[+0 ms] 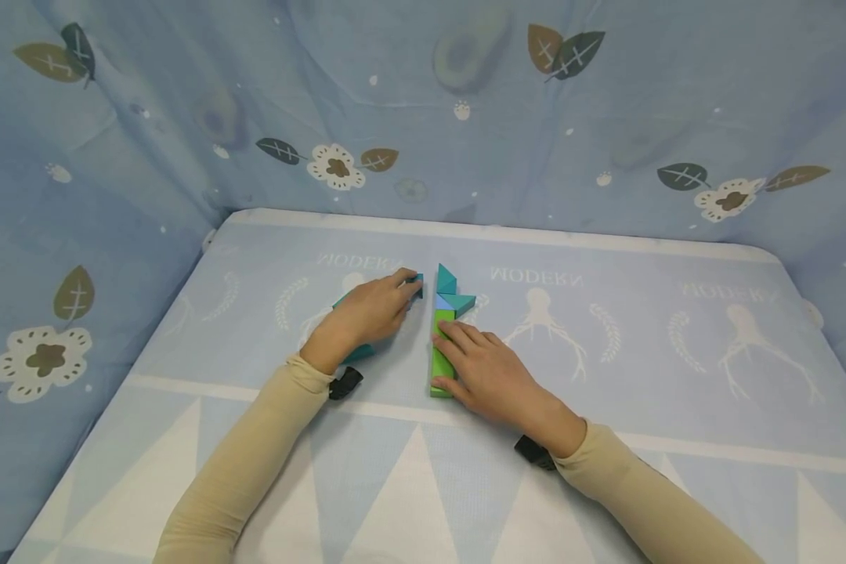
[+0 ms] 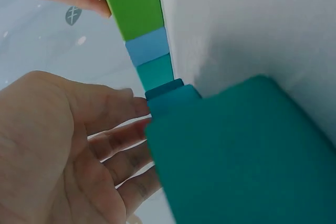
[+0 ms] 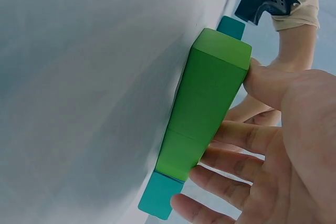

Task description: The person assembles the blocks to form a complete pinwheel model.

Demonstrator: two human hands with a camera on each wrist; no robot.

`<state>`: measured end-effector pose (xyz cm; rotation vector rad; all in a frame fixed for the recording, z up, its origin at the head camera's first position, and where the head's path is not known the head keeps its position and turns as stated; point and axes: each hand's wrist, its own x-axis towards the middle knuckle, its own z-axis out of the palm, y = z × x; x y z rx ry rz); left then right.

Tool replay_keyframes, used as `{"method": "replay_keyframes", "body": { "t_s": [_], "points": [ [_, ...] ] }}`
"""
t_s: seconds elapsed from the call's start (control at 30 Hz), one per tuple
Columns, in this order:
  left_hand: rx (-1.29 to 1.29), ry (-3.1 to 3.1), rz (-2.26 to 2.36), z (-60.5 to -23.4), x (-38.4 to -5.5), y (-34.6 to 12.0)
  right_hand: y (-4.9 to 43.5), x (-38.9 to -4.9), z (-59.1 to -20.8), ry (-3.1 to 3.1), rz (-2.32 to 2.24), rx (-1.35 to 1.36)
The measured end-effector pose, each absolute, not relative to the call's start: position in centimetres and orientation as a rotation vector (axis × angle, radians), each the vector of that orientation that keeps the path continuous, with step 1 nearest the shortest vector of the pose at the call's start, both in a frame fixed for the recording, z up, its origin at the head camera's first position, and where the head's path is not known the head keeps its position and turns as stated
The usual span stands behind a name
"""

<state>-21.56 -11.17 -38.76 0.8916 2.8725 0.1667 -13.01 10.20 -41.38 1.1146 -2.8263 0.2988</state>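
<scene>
My left hand [image 1: 377, 309] pinches a small teal triangular block [image 1: 420, 287] at its fingertips, just left of a column of blocks. My right hand [image 1: 489, 368] rests along the column, its fingers and thumb fairly straight against the green blocks [image 3: 205, 85]. Beyond the green lies a light blue triangular block [image 1: 444, 304]. An upper teal triangular block [image 1: 446, 280] and a right-pointing teal triangular block [image 1: 460, 303] adjoin it. Beneath my left hand is a larger teal block [image 2: 231, 145], mostly covered in the head view.
A patterned cloth [image 1: 395, 478] covers the table, and a blue printed curtain [image 1: 409, 102] hangs along its back and left. Black wrist mounts [image 1: 345, 384] sit under both wrists. More table surface extends to the right of the blocks.
</scene>
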Motion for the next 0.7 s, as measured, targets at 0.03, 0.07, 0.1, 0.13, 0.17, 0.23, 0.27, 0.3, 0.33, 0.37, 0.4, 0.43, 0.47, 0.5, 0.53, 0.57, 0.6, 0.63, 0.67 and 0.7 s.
{"method": "replay_keyframes", "body": {
  "t_s": [0.03, 0.07, 0.1, 0.13, 0.17, 0.23, 0.27, 0.3, 0.33, 0.37, 0.4, 0.43, 0.47, 0.5, 0.53, 0.57, 0.6, 0.63, 0.67, 0.7],
  "points": [
    [0.9, 2.871, 0.171, -38.84, -21.55, -11.08, 10.21, -13.01, -41.4, -2.827, 0.301, 1.115],
    [0.908, 2.87, 0.175, -38.91, -21.52, -11.0, 10.23, -13.02, -41.41, -2.827, 0.302, 1.115],
    [0.912, 2.867, 0.177, -38.98, -21.51, -10.94, 10.25, -13.03, -41.41, -2.827, 0.304, 1.114],
    [0.918, 2.864, 0.181, -39.04, -21.48, -10.89, 10.27, -13.04, -41.41, -2.825, 0.307, 1.116],
    [0.922, 2.86, 0.185, -39.09, -21.46, -10.85, 10.28, -13.06, -41.42, -2.823, 0.308, 1.117],
    [0.927, 2.851, 0.186, -39.17, -21.41, -10.79, 10.3, -13.12, -41.41, -2.82, 0.315, 1.12],
    [0.93, 2.847, 0.183, -39.19, -21.38, -10.76, 10.31, -13.14, -41.41, -2.82, 0.316, 1.121],
    [0.932, 2.842, 0.181, -39.22, -21.37, -10.74, 10.32, -13.16, -41.4, -2.82, 0.317, 1.122],
    [0.934, 2.838, 0.18, -39.25, -21.36, -10.73, 10.31, -13.18, -41.4, -2.82, 0.319, 1.124],
    [0.936, 2.835, 0.178, -39.28, -21.34, -10.74, 10.29, -13.2, -41.41, -2.821, 0.321, 1.125],
    [0.937, 2.832, 0.176, -39.29, -21.32, -10.74, 10.27, -13.22, -41.4, -2.821, 0.324, 1.126],
    [0.94, 2.829, 0.174, -39.31, -21.32, -10.73, 10.26, -13.23, -41.41, -2.821, 0.327, 1.128],
    [0.942, 2.827, 0.172, -39.32, -21.32, -10.71, 10.26, -13.24, -41.41, -2.82, 0.329, 1.129],
    [0.948, 2.827, 0.168, -39.35, -21.34, -10.7, 10.26, -13.24, -41.41, -2.818, 0.332, 1.129],
    [0.953, 2.826, 0.166, -39.36, -21.34, -10.68, 10.27, -13.25, -41.42, -2.816, 0.331, 1.13],
    [0.961, 2.827, 0.164, -39.38, -21.34, -10.67, 10.27, -13.26, -41.42, -2.812, 0.332, 1.13],
    [0.968, 2.827, 0.16, -39.39, -21.35, -10.64, 10.29, -13.27, -41.43, -2.81, 0.329, 1.13],
    [0.977, 2.829, 0.158, -39.43, -21.37, -10.63, 10.31, -13.28, -41.44, -2.807, 0.326, 1.129],
    [0.982, 2.831, 0.156, -39.44, -21.39, -10.62, 10.32, -13.3, -41.45, -2.804, 0.324, 1.129],
    [0.987, 2.831, 0.156, -39.46, -21.39, -10.61, 10.33, -13.32, -41.47, -2.802, 0.32, 1.129]
  ]
}}
